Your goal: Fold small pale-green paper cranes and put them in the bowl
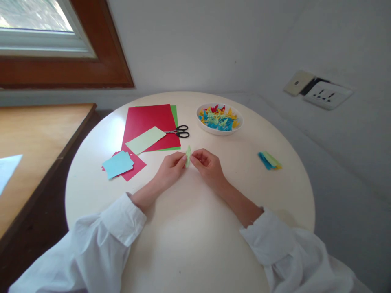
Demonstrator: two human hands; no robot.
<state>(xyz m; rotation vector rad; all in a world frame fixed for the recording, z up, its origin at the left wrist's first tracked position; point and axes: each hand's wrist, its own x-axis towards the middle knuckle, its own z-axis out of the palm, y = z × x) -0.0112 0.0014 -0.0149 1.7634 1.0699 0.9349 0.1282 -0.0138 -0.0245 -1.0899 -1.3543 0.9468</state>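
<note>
A small folded piece of light green paper (188, 155) stands upright between my two hands above the round white table (189, 236). My left hand (171, 167) pinches its left side with closed fingers. My right hand (206, 162) pinches its right side, fingers curled. Both wrists rest on the table and both arms wear white sleeves.
Red and green sheets (146, 122) lie at the back left with a pale green strip (145, 139), light blue squares (117, 164) and black scissors (181, 131). A white bowl (220, 127) holds several coloured folded papers. A small paper stack (269, 160) lies right. A wooden desk (33, 142) stands left.
</note>
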